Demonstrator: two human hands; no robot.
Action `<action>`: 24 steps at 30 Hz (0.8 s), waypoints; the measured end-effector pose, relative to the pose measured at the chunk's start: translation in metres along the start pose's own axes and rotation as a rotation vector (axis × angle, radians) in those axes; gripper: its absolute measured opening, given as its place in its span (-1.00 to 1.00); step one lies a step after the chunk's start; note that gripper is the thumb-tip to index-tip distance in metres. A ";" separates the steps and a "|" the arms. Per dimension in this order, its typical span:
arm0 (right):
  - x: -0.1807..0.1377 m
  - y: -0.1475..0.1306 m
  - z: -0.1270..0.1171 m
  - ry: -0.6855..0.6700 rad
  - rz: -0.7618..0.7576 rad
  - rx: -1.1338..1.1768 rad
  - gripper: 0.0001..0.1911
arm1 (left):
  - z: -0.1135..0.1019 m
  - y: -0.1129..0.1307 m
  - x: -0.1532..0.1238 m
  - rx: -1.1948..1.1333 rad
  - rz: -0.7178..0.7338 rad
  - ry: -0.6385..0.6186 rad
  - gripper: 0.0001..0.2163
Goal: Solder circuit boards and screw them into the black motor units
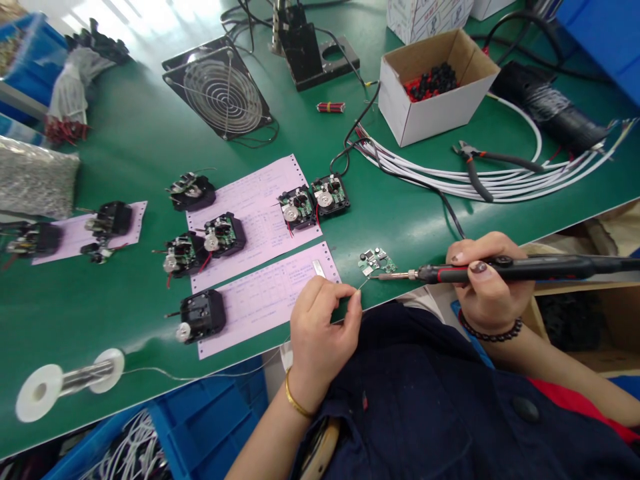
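Observation:
My right hand (484, 280) is wrapped round a black and red soldering iron (505, 269), its tip pointing left at a small green circuit board (376, 261) near the table's front edge. My left hand (320, 327) pinches a thin solder wire (361, 287) between thumb and fingers, its end just left of the iron's tip. The wire trails back left to a white solder spool (67, 382) lying on the green table (125, 147).
Several black motor assemblies (203, 315) with circuit boards sit on pink printed sheets (260, 293). Behind are a fan with wire grille (220, 90), an open cardboard box (435, 83) of red and black parts, white cables (500, 177), pliers (475, 163), and blue bins (200, 427) below.

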State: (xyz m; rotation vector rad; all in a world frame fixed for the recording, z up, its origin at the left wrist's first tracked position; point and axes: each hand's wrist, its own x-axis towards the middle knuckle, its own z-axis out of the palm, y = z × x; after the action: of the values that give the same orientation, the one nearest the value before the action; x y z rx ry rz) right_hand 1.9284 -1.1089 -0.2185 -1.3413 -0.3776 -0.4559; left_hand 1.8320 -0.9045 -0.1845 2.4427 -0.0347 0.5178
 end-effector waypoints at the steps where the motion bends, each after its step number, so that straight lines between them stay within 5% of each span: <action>1: 0.000 0.000 0.000 -0.002 -0.013 -0.004 -0.90 | 0.000 0.000 0.000 0.002 0.001 -0.007 -0.88; 13: -0.001 -0.001 0.001 -0.031 -0.019 -0.088 -0.88 | 0.003 -0.001 0.001 0.020 -0.001 -0.038 -0.90; 24: 0.005 -0.006 0.001 0.081 0.097 0.060 -0.88 | -0.003 0.001 0.002 -0.023 -0.025 -0.007 -0.89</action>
State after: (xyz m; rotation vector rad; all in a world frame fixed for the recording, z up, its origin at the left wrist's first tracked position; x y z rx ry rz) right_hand 1.9297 -1.1096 -0.2101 -1.2730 -0.2562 -0.4130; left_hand 1.8325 -0.9029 -0.1813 2.4195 -0.0135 0.4951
